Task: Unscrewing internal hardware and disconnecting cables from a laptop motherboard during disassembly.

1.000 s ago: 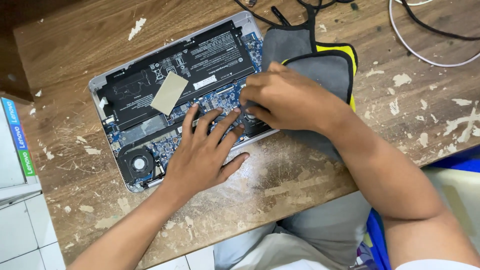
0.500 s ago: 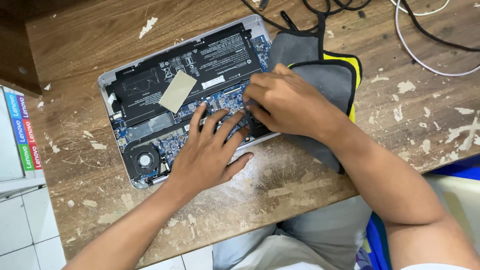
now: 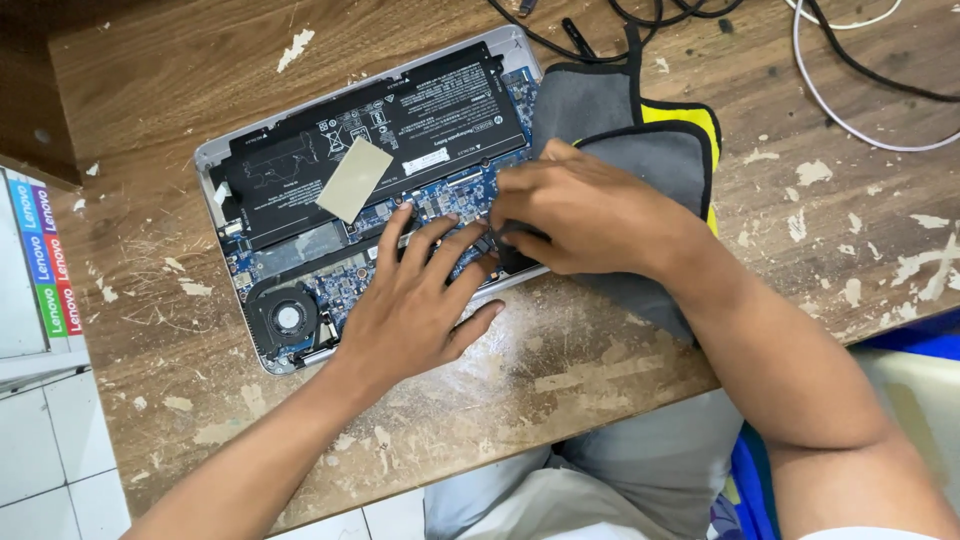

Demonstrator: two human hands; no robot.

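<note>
Worn wood worktop [image 3: 620, 360] is carrying an opened laptop [image 3: 300, 190], with both hands working on its exposed board.

The laptop is lying at a slant on the worktop, its near corner close to the front edge; bare wood is lying open to its left and beyond the grey and yellow cloth [image 3: 650, 150] to the right, while cables [image 3: 860, 80] are crossing the far right corner. Its silver shell is showing a black battery [image 3: 400, 130] with a tan pad [image 3: 353, 178], a round fan [image 3: 287, 318] and a blue circuit board [image 3: 440, 200]. The left hand [image 3: 410, 300] is lying flat and spread on the board, holding nothing. The right hand [image 3: 580, 215] is curling narrow just beside it, fingertips pinching a small dark part [image 3: 487, 243] at the board's right side, over the cloth.
</note>
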